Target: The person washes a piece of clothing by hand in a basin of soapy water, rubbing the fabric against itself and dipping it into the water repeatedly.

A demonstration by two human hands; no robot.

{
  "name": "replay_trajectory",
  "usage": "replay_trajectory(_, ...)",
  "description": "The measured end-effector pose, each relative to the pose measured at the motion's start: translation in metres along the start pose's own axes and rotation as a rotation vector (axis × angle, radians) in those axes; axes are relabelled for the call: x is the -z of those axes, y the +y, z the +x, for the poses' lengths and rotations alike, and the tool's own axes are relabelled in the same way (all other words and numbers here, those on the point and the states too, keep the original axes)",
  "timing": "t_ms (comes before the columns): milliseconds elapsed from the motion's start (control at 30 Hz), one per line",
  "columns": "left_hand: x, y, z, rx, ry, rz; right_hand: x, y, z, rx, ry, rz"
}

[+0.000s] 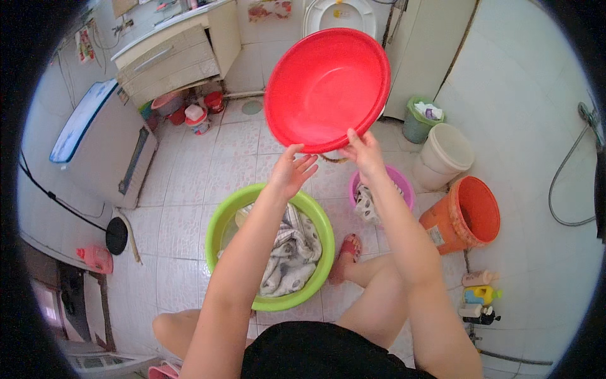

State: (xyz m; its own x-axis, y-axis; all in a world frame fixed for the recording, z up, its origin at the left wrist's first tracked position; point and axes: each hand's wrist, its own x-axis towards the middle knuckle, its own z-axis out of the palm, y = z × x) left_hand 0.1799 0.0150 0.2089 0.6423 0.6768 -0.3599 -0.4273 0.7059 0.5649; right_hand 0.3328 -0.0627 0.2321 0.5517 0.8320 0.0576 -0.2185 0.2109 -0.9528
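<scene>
A red plastic basin (326,85) is held up and tilted, its inside facing me. My right hand (363,154) grips the near rim, thumb over the edge. At the rim's lower left is my left hand (294,173), palm turned up and fingers spread, with the thumb close to or touching the rim. Below my left forearm stands a green basin (326,237) on the floor, holding wet patterned white-and-grey cloth (289,275) in some water. A purple basin (408,189) with similar cloth (367,203) is partly hidden by my right forearm.
Along the right wall stand an orange bucket (438,222), a white bucket (438,163), a green waste bin (416,125) and several bottles (478,296). At left are a washing machine (106,142) and a pink bottle (99,259). A toilet (310,21) is behind the red basin.
</scene>
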Motion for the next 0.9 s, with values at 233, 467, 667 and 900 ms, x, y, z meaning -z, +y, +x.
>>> replay_trajectory(233, -0.004, -0.006, 0.013, 0.011, -0.091, 0.191, 0.041, -0.012, 0.119, 0.426, 0.200, -0.614)
replay_trajectory(467, 0.098, -0.029, -0.007, 0.030, 0.103, 0.469, 0.040, -0.012, 0.162, 0.596, 0.392, -1.291)
replay_trajectory(667, 0.232, -0.047, -0.023, -0.134, 0.310, 1.058, 0.045, -0.007, 0.174, 0.869, 0.369, -1.419)
replay_trajectory(900, 0.287, -0.054, -0.064, -0.030, 0.437, 1.721, 0.026, -0.017, 0.115, 0.883, 0.077, -1.181)
